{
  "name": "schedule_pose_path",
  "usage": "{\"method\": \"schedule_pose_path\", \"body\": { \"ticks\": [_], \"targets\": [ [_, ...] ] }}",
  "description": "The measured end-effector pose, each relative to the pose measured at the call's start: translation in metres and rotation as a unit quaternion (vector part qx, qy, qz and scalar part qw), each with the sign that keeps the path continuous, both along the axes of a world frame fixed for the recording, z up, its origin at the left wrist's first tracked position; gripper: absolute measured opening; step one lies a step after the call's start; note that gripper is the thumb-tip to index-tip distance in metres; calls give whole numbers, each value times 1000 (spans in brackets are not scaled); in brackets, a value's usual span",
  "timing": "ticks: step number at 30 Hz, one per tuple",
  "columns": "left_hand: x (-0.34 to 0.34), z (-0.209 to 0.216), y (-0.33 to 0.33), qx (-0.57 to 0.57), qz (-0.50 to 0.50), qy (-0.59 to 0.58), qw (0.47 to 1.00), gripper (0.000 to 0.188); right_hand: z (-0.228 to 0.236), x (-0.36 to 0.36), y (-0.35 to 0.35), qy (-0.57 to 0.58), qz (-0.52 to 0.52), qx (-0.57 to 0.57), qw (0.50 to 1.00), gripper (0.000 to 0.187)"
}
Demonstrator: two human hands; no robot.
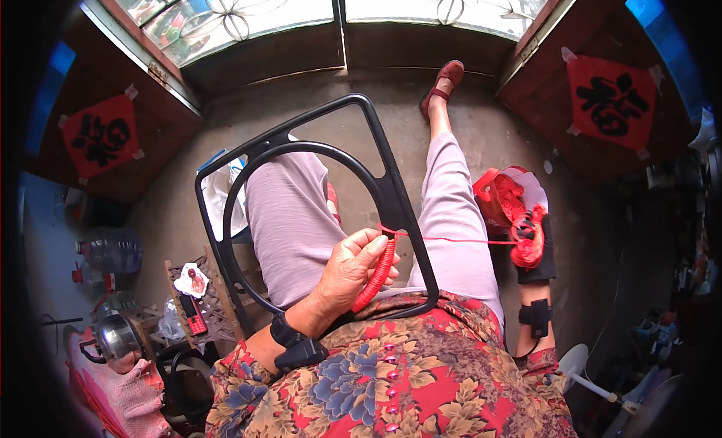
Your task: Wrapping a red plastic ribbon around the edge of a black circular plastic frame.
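Observation:
A black seat-like frame (389, 201) with a rounded opening leans across my lap. Red cord is wound in tight turns (378, 276) along the lower right part of its inner ring. My left hand (347, 266) is closed around that wrapped part, thumb on top near the upper end of the winding. From there a single red strand (466, 241) runs taut to the right. It leads to a bundle of red cord (529, 251) at my right hand (537, 231), which is closed on it. Black fabric covers much of that hand, and its fingers are partly hidden.
A red and white bag (489, 205) with more red cord stands beside my right leg. To the left, a small wooden stand (214, 295) carries a red phone (194, 317); a metal pot (119, 340) and a large plastic bottle (113, 250) are near it. Glazed doors (338, 43) stand ahead.

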State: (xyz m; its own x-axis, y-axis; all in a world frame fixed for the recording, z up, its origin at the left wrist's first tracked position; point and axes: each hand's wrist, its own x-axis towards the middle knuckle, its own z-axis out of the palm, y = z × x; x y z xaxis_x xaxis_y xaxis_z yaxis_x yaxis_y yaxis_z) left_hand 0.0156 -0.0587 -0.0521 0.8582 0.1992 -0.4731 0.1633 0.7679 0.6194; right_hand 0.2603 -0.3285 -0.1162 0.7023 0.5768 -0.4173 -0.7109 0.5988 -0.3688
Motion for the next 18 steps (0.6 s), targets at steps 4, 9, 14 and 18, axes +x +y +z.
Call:
{"method": "schedule_pose_path", "body": {
  "ticks": [4, 9, 14, 18],
  "targets": [
    [-1, -2, -2, -19, 10, -5, 1000, 21, -2, 13, -31, -62, -58, -192, 978, 37],
    [3, 0, 1, -51, 29, -17, 998, 16, 17, 9, -21, -163, -21, -369, 915, 39],
    [6, -1, 4, -31, 2, 11, 999, 13, 28, -23, 66, -409, 152, -448, 780, 30],
    [5, -2, -1, -88, -21, 1, 996, 13, 39, -60, 163, -456, 79, -306, 832, 33]
  ]
}}
